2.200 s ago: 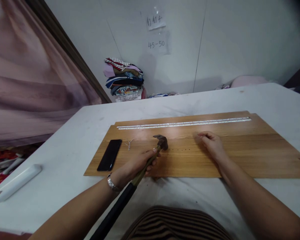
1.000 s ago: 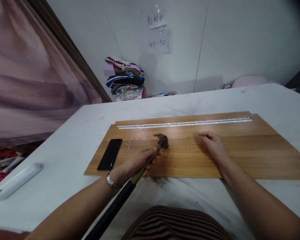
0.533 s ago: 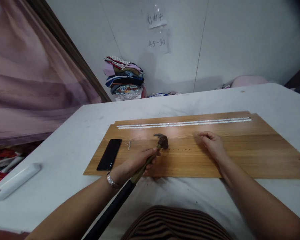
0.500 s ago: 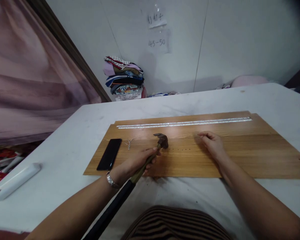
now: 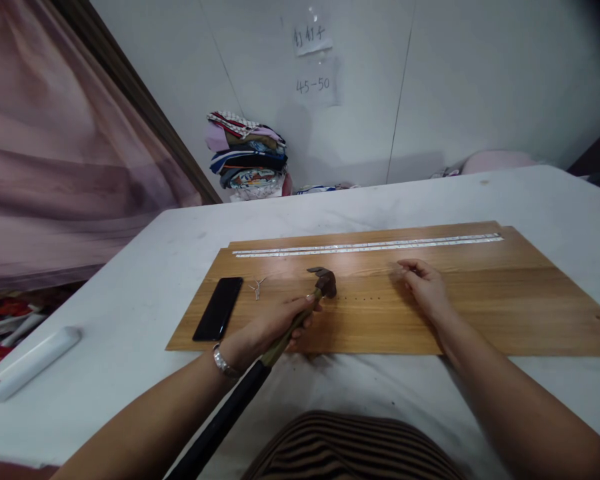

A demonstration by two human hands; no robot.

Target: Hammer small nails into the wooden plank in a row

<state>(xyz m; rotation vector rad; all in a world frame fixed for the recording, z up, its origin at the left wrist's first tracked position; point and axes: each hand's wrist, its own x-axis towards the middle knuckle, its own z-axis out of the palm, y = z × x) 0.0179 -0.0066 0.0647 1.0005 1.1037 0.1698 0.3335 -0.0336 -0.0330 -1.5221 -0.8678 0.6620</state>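
Note:
My left hand (image 5: 285, 319) is closed around the neck of a claw hammer (image 5: 280, 343), just behind its rusty head. The black grip slants back under my left forearm. The hammer head hovers over or rests on a wooden board (image 5: 370, 333); I cannot tell which. A short row of small dark dots (image 5: 364, 299) runs right from the head. Over the board's right half, my right hand (image 5: 427, 285) is closed, its fingers curled and the fingertips near the thumb. Whatever it may hold is too small to make out. Several nails (image 5: 257, 288) lie loose left of the hammer.
A black phone (image 5: 219, 309) lies at the board's left end. Two silvery strips (image 5: 370, 247) run along its far side. The board sits on a white table (image 5: 130, 287), with a white elongated object (image 5: 33, 365) at left. Folded cloths (image 5: 250, 153) are stacked by the wall.
Hardly anything differs. The fingers of my right hand have shifted slightly; my left hand and the hammer stay in place.

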